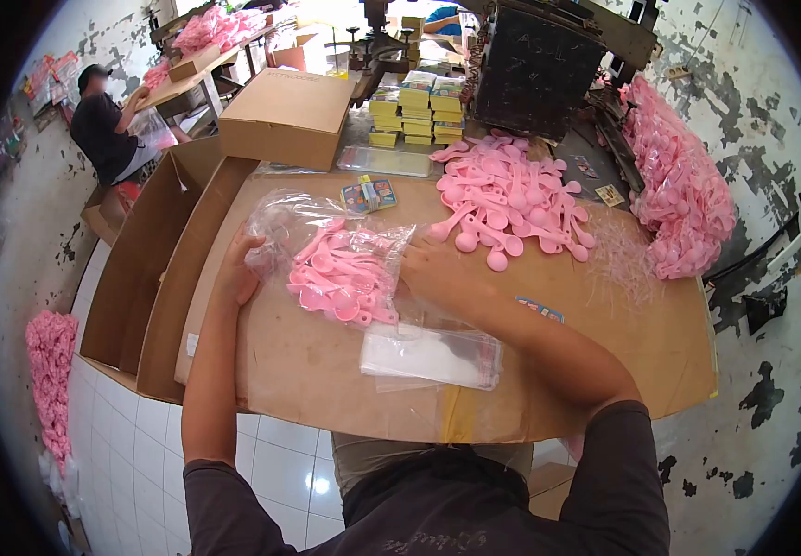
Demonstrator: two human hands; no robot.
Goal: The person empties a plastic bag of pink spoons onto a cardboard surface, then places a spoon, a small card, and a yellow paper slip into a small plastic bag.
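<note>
A clear plastic bag (pixel 280 218) lies on the cardboard-covered table with many pink plastic spoons (pixel 340 283) inside it. My left hand (pixel 240 264) is at the bag's left side, fingers curled on the crumpled film. At the right edge of the bag, my right hand (pixel 430 269) has its fingers closed on the film; its fingertips are partly hidden. Beyond that hand spreads a large heap of loose pink spoons (pixel 512 195). Nearer to my body lies a flat stack of clear bags (pixel 428 355).
Behind are a closed carton (pixel 285 107), stacked card packs (pixel 416 102) and a black machine box (pixel 535 69). Open cartons (pixel 146 269) line the left edge. A banded card pack (pixel 369 194) sits beyond the bag. Pink bundles (pixel 683 185) stand right. A person (pixel 104 130) sits far left.
</note>
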